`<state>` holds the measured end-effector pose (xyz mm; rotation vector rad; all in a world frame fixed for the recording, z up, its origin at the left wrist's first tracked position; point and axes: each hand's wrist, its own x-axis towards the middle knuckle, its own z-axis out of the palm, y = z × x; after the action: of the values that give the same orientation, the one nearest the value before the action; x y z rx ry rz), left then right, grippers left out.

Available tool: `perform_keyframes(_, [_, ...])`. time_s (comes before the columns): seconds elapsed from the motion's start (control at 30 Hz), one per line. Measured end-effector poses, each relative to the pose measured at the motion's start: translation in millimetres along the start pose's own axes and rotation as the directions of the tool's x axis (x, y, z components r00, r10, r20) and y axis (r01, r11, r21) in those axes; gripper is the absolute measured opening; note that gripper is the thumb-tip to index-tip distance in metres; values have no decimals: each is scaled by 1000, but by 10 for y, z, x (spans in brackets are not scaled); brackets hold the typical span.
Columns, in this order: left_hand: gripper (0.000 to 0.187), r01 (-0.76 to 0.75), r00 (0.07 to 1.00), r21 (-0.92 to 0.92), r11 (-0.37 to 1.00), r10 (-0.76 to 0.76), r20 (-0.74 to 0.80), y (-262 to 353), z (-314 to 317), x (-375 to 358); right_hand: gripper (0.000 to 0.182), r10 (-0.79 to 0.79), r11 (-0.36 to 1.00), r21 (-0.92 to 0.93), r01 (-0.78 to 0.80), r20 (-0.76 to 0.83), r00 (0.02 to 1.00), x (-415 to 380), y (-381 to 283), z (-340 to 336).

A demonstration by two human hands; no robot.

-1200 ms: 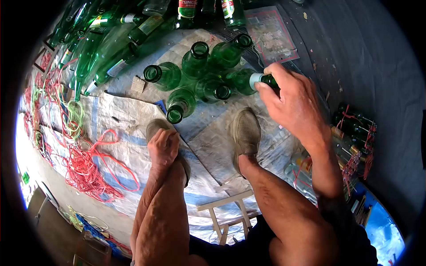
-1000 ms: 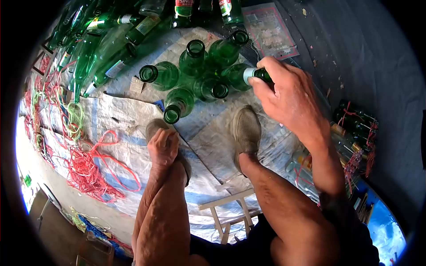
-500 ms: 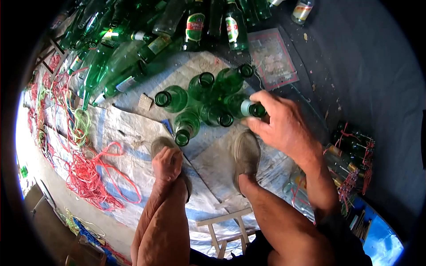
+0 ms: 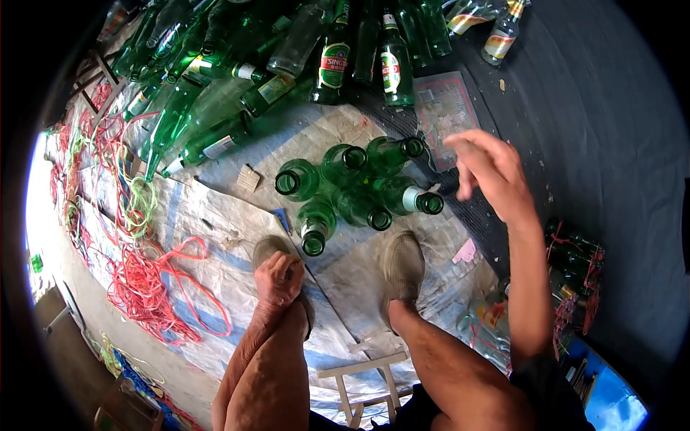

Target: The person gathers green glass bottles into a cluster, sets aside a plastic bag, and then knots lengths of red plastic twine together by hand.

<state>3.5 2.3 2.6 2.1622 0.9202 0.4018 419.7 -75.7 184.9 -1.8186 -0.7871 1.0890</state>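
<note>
Several green glass bottles [image 4: 356,208] stand close together on the sheet in front of my feet, their mouths uncapped. A bottle with a pale neck label [image 4: 397,194] is the one at the right of the cluster. My right hand [image 4: 496,172] hovers to the right of that bottle, apart from it, with fingers loosely bent and nothing between them. My left hand [image 4: 279,279] rests by my left knee, above the left shoe [image 4: 269,248], curled into a loose fist. No object shows in it.
A heap of green bottles [image 4: 215,86] lies at the far left and back. Tangled red twine [image 4: 147,287] spreads on the left. Bottles tied with red twine [image 4: 575,248] lie at the right. A wooden stool frame [image 4: 363,368] sits between my legs.
My right hand has let go of the bottle with the pale neck label and moved right, away from it. The bottle stays in the cluster. My left hand remains curled by the knee.
</note>
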Motion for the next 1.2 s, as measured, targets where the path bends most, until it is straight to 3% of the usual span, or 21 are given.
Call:
perform_keyframes(0.03, [13, 1, 1000, -4, 1000, -1, 1, 1, 1, 2, 28, -48, 999, -17, 47, -42, 998, 156, 164, 24])
perform_keyframes(0.1, [14, 4, 1000, -8, 1000, -4, 4, 17, -14, 25, 45, 58, 996, -57, -67, -149, 987, 504, 462, 56])
perform_keyframes(0.2, [15, -19, 1000, 27, 999, 19, 0, -14, -11, 15, 71, -68, 954, -300, -9, -246, 967, 1104, 998, 81])
perform_keyframes(0.3, [15, -10, 1000, 5, 1000, 10, -4, 11, -7, 52, 93, -117, 810, -580, -87, -305, 945, 1565, 1167, 130])
perform_keyframes(0.33, [14, -9, 1000, -14, 1000, 9, -2, 24, -14, 63, 101, -91, 826, -553, -104, -314, 945, 1674, 1152, 135])
perform_keyframes(0.6, [17, -62, 998, 0, 998, 62, 15, 5, -60, 124, 101, 33, 741, -629, -235, -315, 949, 2267, 1092, 279])
perform_keyframes(0.9, [17, -77, 997, -3, 997, 77, 10, -8, -67, 146, 84, 176, 852, -436, -291, -285, 942, 2411, 1231, 165])
perform_keyframes(0.93, [17, -76, 997, -3, 997, 76, 8, -7, -64, 147, 75, 202, 898, -345, -273, -227, 953, 2341, 1190, 145])
perform_keyframes(1.07, [18, -106, 994, -2, 994, 106, -24, -17, -50, 146, 70, 316, 944, -61, -325, -125, 940, 2030, 1050, 77])
perform_keyframes(1.2, [19, -90, 996, 2, 996, 90, -10, -33, -43, 121, 61, 302, 946, 129, -299, -8, 953, 1595, 984, -17])
